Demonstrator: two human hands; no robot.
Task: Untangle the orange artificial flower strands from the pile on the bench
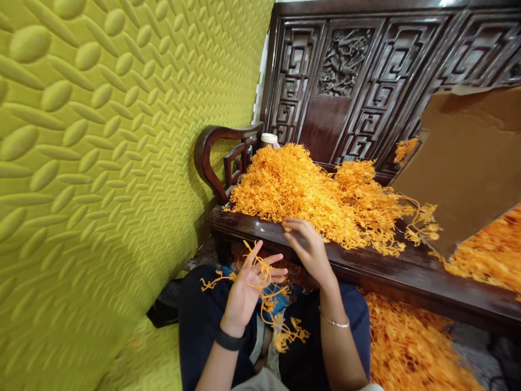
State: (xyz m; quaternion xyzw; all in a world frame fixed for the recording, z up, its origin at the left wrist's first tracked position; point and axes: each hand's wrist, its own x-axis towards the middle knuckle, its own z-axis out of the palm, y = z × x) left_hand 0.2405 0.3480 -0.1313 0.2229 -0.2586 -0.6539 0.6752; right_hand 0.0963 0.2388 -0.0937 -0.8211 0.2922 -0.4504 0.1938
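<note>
My left hand is raised over my lap with its fingers spread, and a tangle of orange plastic strands is draped over the palm and hangs down toward my knees. My right hand hovers just to its right, fingers loosely extended, at the front edge of the dark wooden bench. Its fingertips are near the big heap of orange strands piled on the bench seat; I cannot see anything held in it.
A textured yellow-green wall panel fills the left. The carved bench back rises behind the heap, with a small white jar by the armrest. A brown cardboard sheet leans at right. More orange strands cover the floor.
</note>
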